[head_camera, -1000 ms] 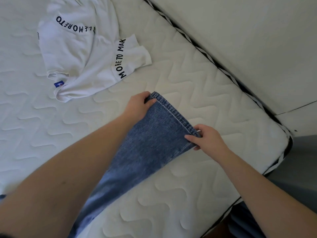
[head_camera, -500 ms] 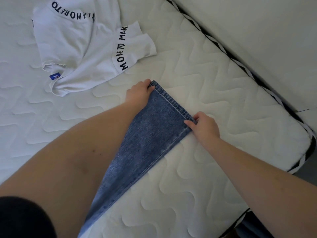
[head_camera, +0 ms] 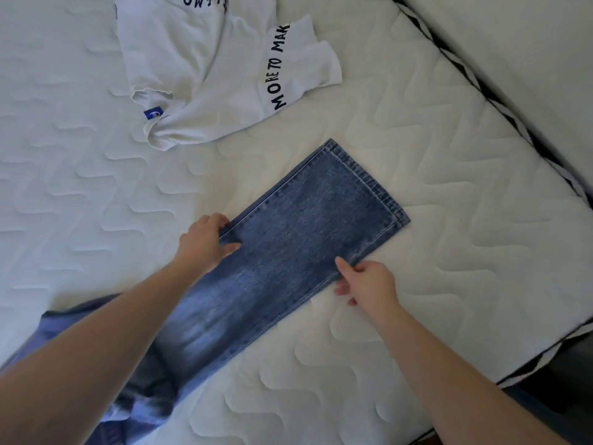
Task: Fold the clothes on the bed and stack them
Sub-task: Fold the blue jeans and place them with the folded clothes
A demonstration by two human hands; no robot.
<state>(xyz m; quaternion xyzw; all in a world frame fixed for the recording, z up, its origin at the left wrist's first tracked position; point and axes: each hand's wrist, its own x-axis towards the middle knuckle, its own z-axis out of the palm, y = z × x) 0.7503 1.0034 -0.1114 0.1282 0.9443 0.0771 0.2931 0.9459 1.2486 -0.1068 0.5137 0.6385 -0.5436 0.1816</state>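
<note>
The jeans (head_camera: 308,239) run lengthwise from the mattress's (head_camera: 449,194) near edge toward its far-right edge, the left hand (head_camera: 205,242) pinching one side seam and the right hand (head_camera: 365,281) the other.

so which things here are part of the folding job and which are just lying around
Part of the job:
- blue jeans, laid flat, left hand gripping one side seam, right hand pinching the other
- white t-shirt with black lettering, crumpled, not yet folded

Just there:
- quilted mattress, the work surface
- black-and-white mattress edging
</note>
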